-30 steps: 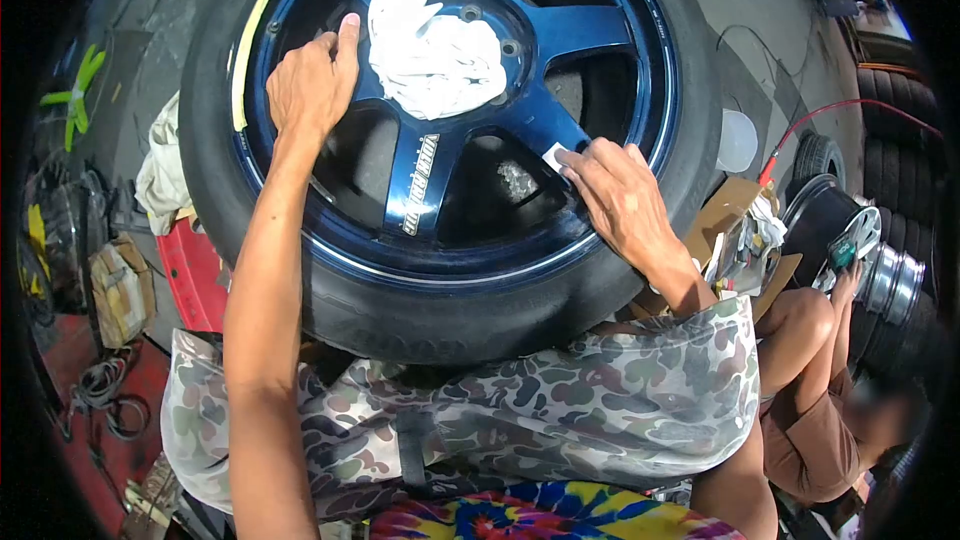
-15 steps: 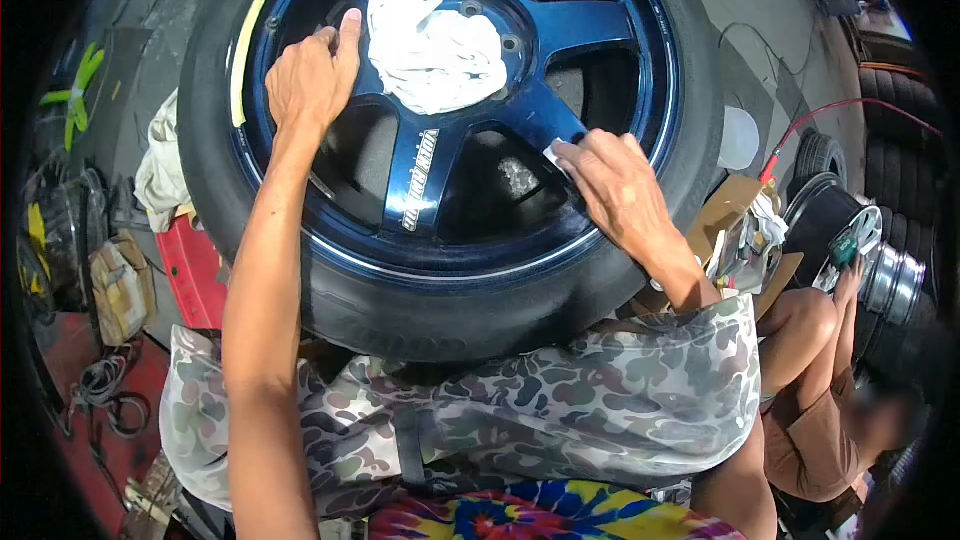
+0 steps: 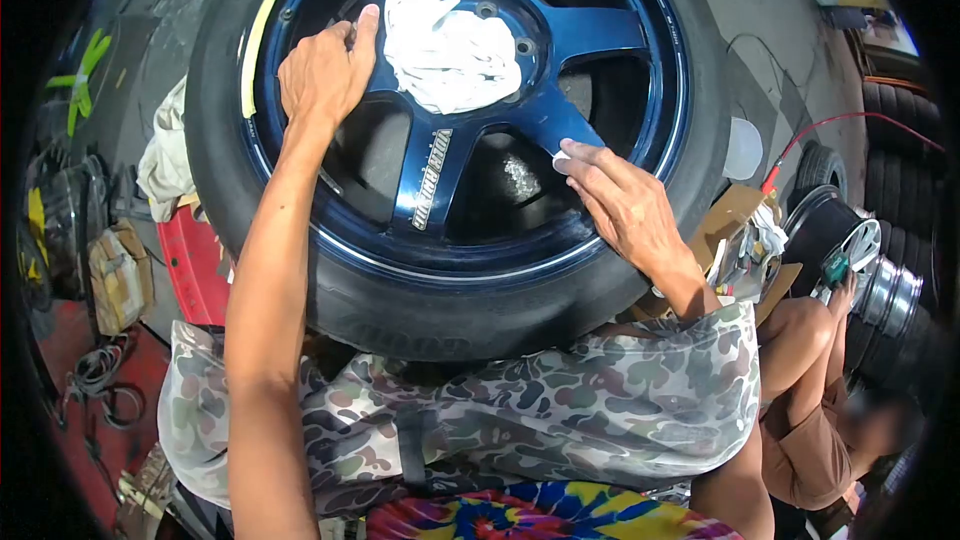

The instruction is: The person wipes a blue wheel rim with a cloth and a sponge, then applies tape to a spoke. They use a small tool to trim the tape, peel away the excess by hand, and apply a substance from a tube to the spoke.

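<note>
A blue spoked wheel rim (image 3: 568,122) with a black tire (image 3: 450,315) around it lies in front of me, white lettering on its lower spoke. My left hand (image 3: 328,70) is closed over the left spoke, thumb stretched up toward the hub and fingers curled down out of sight. Between the fingertips of my right hand (image 3: 622,200) is a small white pad (image 3: 560,162), held against the lower-right spoke. A crumpled white cloth (image 3: 460,55) covers much of the hub. Yellow tape (image 3: 262,30) follows the rim's upper-left edge.
On the right, a person (image 3: 805,420) sits low with a hand at another wheel (image 3: 850,250). Stacked tires (image 3: 890,165) stand behind. An opened cardboard box (image 3: 728,225) is beside my tire, near a red hose (image 3: 800,135). To the left are a red panel (image 3: 190,270) and a cloth (image 3: 165,160).
The wheel sits slightly further right in view. My left hand keeps its hold. The right fingers look straighter, and the white pad has shifted slightly on the spoke.
</note>
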Action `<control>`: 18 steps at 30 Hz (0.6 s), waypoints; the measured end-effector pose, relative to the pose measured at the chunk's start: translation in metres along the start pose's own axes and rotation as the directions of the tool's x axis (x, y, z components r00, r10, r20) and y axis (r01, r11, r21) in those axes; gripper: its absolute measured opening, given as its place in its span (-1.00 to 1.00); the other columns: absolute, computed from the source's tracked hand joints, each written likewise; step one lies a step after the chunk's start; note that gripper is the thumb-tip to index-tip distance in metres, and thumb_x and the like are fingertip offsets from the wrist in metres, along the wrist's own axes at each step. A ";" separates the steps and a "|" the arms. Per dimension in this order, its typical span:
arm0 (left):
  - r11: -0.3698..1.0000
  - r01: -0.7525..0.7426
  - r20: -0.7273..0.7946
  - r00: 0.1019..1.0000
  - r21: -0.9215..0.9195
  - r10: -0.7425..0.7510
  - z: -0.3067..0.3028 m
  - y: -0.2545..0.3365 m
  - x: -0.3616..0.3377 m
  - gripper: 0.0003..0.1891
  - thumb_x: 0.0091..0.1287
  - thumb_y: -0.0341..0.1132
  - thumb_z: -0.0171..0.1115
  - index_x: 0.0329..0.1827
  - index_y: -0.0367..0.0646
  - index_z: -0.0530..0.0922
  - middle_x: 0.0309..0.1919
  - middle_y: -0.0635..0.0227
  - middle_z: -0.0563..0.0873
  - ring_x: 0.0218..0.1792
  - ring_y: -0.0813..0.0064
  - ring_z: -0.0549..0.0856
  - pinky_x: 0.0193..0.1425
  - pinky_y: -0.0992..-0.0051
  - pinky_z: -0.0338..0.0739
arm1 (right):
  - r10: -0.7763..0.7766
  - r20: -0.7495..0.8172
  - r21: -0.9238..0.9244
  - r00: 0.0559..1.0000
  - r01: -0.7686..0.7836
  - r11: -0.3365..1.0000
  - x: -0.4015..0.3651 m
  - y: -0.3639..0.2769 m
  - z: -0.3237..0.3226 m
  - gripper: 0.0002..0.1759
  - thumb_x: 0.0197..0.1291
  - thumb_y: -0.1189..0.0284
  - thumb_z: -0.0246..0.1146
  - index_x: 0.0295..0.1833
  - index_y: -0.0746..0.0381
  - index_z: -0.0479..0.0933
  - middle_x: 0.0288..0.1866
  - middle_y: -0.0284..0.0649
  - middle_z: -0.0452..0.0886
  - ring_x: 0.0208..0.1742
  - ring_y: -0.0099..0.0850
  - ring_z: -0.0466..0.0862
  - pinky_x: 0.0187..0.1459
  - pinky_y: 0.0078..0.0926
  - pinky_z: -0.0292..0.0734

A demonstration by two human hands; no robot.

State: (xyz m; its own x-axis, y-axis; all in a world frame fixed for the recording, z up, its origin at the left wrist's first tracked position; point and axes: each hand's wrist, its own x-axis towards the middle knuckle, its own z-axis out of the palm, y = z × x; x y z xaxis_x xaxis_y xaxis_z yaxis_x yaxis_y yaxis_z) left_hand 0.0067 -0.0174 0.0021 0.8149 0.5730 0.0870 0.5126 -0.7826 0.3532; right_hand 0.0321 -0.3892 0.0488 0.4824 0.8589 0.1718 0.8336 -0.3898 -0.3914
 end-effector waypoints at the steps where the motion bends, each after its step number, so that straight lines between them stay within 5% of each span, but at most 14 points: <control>1: 1.000 -0.008 0.003 1.000 -0.006 0.008 0.000 0.000 0.000 -0.24 0.60 0.34 -0.03 0.15 -0.20 0.84 -0.17 -0.16 0.86 -0.01 -0.16 0.86 0.18 0.03 0.69 | -0.001 0.001 0.001 1.000 0.001 1.000 -0.001 -0.001 0.001 -0.66 0.35 0.50 0.42 0.21 0.14 0.62 0.23 -0.20 0.71 -0.01 -0.10 0.81 0.00 -0.16 0.78; 7: 0.999 -0.034 -0.016 0.999 0.010 0.034 0.004 -0.004 0.001 -0.25 0.60 0.34 -0.02 0.15 -0.20 0.84 -0.20 -0.14 0.87 -0.07 -0.13 0.88 0.12 0.03 0.72 | -0.030 0.063 0.013 0.998 0.029 0.999 -0.002 0.000 -0.001 -0.71 0.36 0.48 0.40 0.17 0.15 0.64 0.30 -0.24 0.71 -0.02 -0.15 0.84 0.01 -0.18 0.81; 10: 1.000 -0.023 -0.001 1.000 -0.010 0.023 0.004 -0.004 0.000 -0.25 0.60 0.33 -0.02 0.14 -0.21 0.84 -0.20 -0.13 0.87 -0.06 -0.13 0.88 0.14 0.03 0.71 | 0.038 0.016 -0.012 0.999 -0.037 0.999 0.000 0.001 -0.005 -0.73 0.36 0.51 0.37 0.14 0.17 0.64 0.27 -0.24 0.73 0.00 -0.18 0.84 0.04 -0.20 0.82; 14: 1.000 -0.030 -0.006 1.000 -0.005 0.030 0.002 -0.004 0.000 -0.25 0.60 0.33 -0.02 0.15 -0.20 0.84 -0.18 -0.13 0.88 -0.03 -0.12 0.87 0.16 0.05 0.71 | -0.058 0.058 0.108 0.997 0.052 0.993 0.004 -0.002 -0.018 -0.73 0.38 0.56 0.36 0.16 0.26 0.66 0.14 -0.18 0.77 0.05 -0.16 0.81 0.09 -0.28 0.78; 16: 1.000 -0.026 -0.015 1.000 0.013 0.027 0.003 -0.004 0.000 -0.23 0.59 0.35 -0.03 0.15 -0.21 0.84 -0.18 -0.14 0.87 -0.03 -0.13 0.87 0.16 0.05 0.70 | 0.141 -0.172 0.182 0.975 -0.109 0.977 0.003 0.003 -0.027 -0.79 0.42 0.59 0.34 0.12 0.31 0.70 0.02 -0.11 0.78 0.01 -0.14 0.81 0.05 -0.30 0.74; 18: 0.999 -0.033 -0.036 0.999 -0.020 0.032 0.000 -0.001 -0.003 -0.32 0.61 0.25 0.03 0.08 -0.23 0.84 -0.19 -0.10 0.87 -0.05 -0.10 0.86 0.13 0.05 0.69 | 0.333 -0.244 0.205 0.911 -0.287 0.936 -0.008 0.010 -0.032 -0.78 0.41 0.62 0.36 0.11 0.32 0.75 -0.04 -0.06 0.80 -0.08 -0.19 0.81 0.01 -0.33 0.69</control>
State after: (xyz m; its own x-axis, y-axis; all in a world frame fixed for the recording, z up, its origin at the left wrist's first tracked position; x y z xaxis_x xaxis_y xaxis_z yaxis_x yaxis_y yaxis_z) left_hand 0.0041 -0.0185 0.0012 0.8206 0.5560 0.1318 0.4800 -0.7959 0.3690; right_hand 0.0451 -0.4106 0.0726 0.7826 0.5714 0.2471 0.5864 -0.5434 -0.6008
